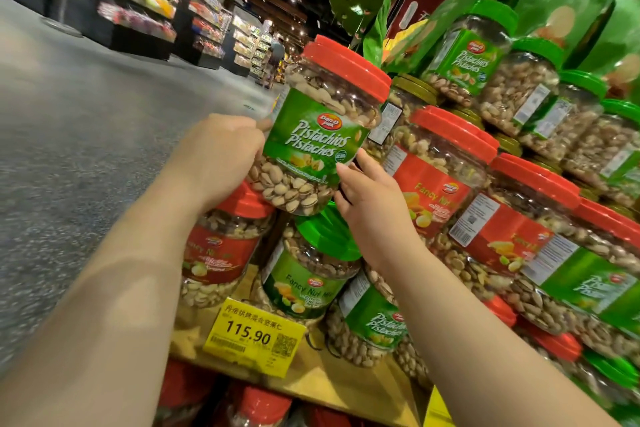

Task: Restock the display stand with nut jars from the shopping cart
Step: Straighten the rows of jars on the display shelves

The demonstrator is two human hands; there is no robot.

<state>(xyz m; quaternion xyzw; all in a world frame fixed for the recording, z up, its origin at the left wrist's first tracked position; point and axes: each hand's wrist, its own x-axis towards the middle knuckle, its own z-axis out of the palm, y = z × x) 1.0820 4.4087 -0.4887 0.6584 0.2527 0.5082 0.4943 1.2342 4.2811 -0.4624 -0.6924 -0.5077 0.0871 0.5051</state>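
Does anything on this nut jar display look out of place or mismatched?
Yes. The pistachio jar held in both hands, left hand and right hand, has a red lid, while the pistachio jars on the top row have green lids. No spills or damage are visible.

Held jar: we read "Dan-D Pak Pistachios Pistaches" on the green label of the red-lidded clear plastic jar (pixel 322 135) between our fingers.
Jar below fingers: green-lidded clear jar (pixel 308 274), "Fancy Nut Mix".
Yellow price tag (pixel 254 336): "115.90".
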